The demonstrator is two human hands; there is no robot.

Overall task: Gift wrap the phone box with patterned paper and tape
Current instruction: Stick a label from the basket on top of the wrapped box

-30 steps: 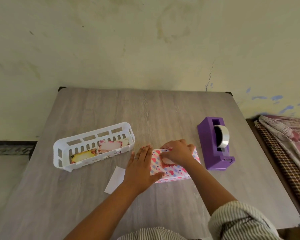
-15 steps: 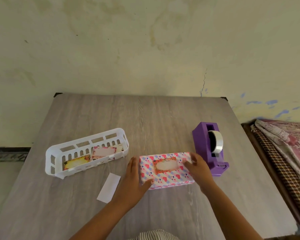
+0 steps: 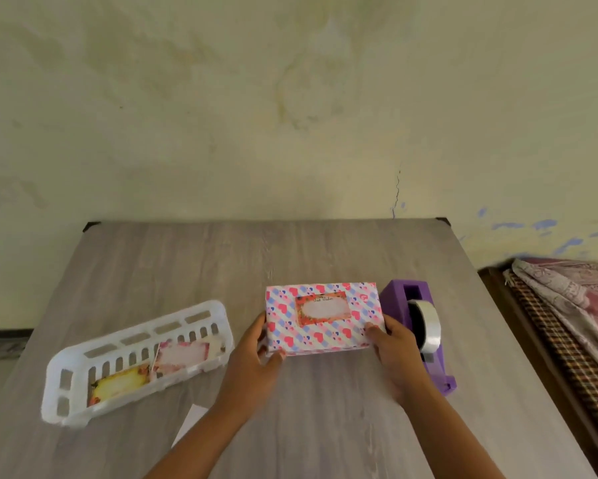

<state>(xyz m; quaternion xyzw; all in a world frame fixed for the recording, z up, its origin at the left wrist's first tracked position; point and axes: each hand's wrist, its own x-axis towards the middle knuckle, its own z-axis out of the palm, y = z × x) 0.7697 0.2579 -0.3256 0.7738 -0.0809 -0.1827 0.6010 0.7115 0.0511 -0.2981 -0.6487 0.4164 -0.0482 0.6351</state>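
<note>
The phone box point(image 3: 325, 319) is wrapped in white paper with pink and blue hearts, and a red-bordered gift label is stuck on its top face. It is tilted up toward me, lifted at its far side. My left hand point(image 3: 256, 361) grips its left end, thumb under the near edge. Its right end is held by my right hand point(image 3: 394, 354), fingers curled round the corner. A purple tape dispenser point(image 3: 418, 326) with a roll of clear tape stands just right of the box.
A white slotted plastic basket point(image 3: 83, 375) at the left holds gift labels point(image 3: 183, 354). A white paper strip point(image 3: 190, 423) lies on the grey wooden table point(image 3: 187, 264) by my left forearm. A wall stands behind; folded patterned cloth point(image 3: 573, 305) lies off the table's right.
My right hand left the label on the box's top and moved to its right end. Both hands then raised and tilted the box toward me.
</note>
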